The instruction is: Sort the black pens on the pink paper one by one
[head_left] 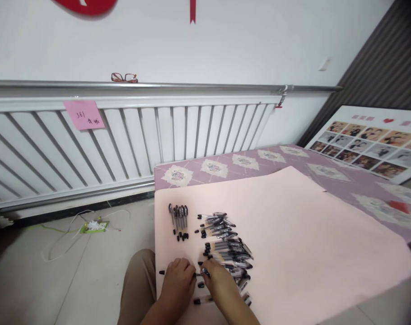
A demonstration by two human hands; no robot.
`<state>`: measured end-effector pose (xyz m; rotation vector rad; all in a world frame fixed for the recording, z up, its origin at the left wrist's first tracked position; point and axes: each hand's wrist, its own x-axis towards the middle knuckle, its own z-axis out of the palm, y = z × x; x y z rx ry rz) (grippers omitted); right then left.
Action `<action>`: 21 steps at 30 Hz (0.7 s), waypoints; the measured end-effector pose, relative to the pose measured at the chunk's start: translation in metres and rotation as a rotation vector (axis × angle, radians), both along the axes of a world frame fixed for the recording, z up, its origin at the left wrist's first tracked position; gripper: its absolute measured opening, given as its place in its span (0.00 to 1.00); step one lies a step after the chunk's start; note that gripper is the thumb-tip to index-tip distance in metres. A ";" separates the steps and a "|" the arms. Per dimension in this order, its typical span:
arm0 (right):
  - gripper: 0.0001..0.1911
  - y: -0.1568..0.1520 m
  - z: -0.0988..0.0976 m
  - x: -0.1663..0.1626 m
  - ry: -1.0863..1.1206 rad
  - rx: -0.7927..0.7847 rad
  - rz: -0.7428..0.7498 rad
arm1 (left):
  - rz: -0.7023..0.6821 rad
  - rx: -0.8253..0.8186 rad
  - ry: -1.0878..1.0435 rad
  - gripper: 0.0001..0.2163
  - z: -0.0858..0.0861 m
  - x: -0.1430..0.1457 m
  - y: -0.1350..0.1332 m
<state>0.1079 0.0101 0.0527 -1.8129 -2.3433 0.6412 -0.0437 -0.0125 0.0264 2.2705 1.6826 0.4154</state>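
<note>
My left hand is closed around a pen that lies crosswise, low over the pink sheet. The pen's dark end sticks out on its left side. My right hand pinches a shiny dark pen end close to the left fingers. Whether both ends belong to one pen is hidden by the fingers. Right beside and partly under my right hand lies a loose pile of black-capped pens, with a loose black cap near it. Farther up, a small row of pens lies side by side, black caps below it.
A pale pink sheet covers much of the table, over a purple patterned cloth. A white radiator stands behind, eyeglasses on its pipe. A photo board leans at right. A power strip with cables lies on the floor.
</note>
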 end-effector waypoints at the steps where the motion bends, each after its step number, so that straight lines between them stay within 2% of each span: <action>1: 0.11 0.000 0.001 0.000 -0.006 0.002 0.002 | -0.001 -0.009 0.013 0.05 0.000 -0.001 0.000; 6: 0.12 -0.001 0.001 0.000 -0.028 0.012 0.023 | -0.014 -0.055 0.074 0.06 0.000 0.002 0.001; 21: 0.12 0.001 -0.001 0.004 -0.074 0.012 0.033 | -0.031 -0.076 0.062 0.05 0.006 0.011 0.006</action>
